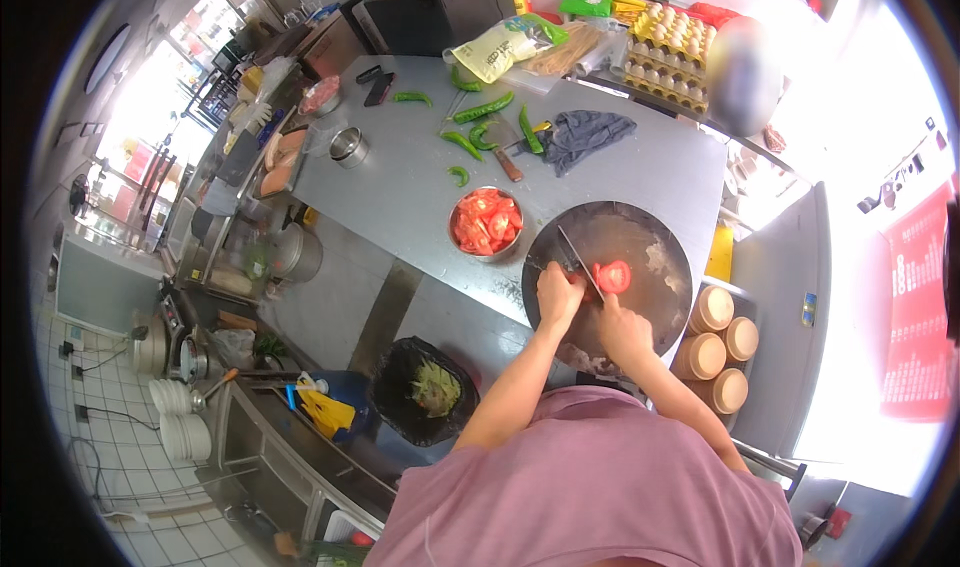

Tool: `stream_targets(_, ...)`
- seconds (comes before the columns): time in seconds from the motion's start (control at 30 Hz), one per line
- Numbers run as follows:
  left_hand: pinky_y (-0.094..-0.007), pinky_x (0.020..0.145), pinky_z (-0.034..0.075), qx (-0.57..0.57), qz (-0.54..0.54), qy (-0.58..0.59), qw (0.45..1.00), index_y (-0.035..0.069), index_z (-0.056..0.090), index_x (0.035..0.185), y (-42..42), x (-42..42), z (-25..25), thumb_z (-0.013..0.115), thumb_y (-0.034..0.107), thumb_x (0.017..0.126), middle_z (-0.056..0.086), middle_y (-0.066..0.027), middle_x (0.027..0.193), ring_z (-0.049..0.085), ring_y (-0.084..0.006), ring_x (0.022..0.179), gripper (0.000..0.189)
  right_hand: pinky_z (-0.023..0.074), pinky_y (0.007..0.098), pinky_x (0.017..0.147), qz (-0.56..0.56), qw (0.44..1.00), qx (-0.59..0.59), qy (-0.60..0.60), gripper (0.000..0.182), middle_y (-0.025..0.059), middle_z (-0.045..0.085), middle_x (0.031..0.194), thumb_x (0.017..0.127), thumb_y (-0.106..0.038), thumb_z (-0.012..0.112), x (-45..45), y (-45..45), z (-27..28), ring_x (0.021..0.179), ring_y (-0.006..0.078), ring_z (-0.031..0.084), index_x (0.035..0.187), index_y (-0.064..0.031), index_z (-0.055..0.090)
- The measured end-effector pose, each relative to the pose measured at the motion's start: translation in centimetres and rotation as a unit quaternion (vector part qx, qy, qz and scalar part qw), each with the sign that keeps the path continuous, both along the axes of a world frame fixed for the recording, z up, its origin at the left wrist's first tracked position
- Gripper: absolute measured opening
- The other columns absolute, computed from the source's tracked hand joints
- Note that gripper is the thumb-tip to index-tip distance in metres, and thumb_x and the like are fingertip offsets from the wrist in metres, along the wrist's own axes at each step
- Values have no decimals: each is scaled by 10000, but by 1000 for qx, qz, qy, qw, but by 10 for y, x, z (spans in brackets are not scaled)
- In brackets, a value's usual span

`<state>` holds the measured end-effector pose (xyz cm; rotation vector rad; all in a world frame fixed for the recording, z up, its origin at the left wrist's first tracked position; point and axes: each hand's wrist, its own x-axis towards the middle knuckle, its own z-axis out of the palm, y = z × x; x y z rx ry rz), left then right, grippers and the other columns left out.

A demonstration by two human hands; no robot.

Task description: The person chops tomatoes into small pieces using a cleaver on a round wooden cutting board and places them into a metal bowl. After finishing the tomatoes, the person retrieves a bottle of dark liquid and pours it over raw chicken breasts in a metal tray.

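Observation:
My right hand (624, 332) grips a cleaver (577, 258), its blade seen nearly edge-on over a round dark chopping block (660, 319). Cut tomato (615, 275) lies to the right of the blade, its red face turned up. On the blade's other side, the fingers of my left hand (559, 294) are bent around a piece of tomato, mostly hidden, with only a little red showing. A round metal bowl heaped with tomato pieces (487, 222) stands on the steel table (390, 162), left of the block.
Green peppers (482, 108), a wooden-handled knife (508, 166) and a dark cloth (589, 138) lie farther back. A small metal cup (349, 147) stands left. Egg trays (666, 57) are stacked back right. A black-lined bin (397, 424) holds scraps below; wooden cylinders (705, 355) stand right.

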<state>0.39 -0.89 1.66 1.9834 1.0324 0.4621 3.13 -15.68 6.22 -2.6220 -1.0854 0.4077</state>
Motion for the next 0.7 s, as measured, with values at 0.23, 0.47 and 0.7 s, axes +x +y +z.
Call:
stream_targets(0.23, -495, 777, 472, -17, 4, 30, 999, -64, 560, 876, 0, -7, 5, 650, 158, 722, 589, -289, 925, 581, -450, 869, 285, 487, 510, 567, 4, 999, 41, -35, 153, 193, 619, 635, 886, -171, 492, -3, 7, -10, 602, 397, 627, 904, -34, 426)
stream_targets(0.47, -492, 752, 487, -21, 22, 29, 999, -59, 568, 892, -1, -16, 2, 629, 180, 746, 634, -276, 809, 616, -450, 802, 287, 514, 472, 550, 41, 998, -27, -32, 156, 180, 639, 687, 839, -119, 494, -10, -12, 1, 617, 366, 652, 961, -36, 445)
stream_targets(0.7, -488, 782, 487, -28, 35, 75, 996, -41, 583, 906, -1, -23, 0, 621, 223, 758, 643, -280, 850, 622, -444, 848, 306, 510, 470, 549, 39, 999, -15, -27, 158, 191, 628, 650, 868, -163, 495, -17, -12, 29, 617, 366, 647, 942, -34, 442)
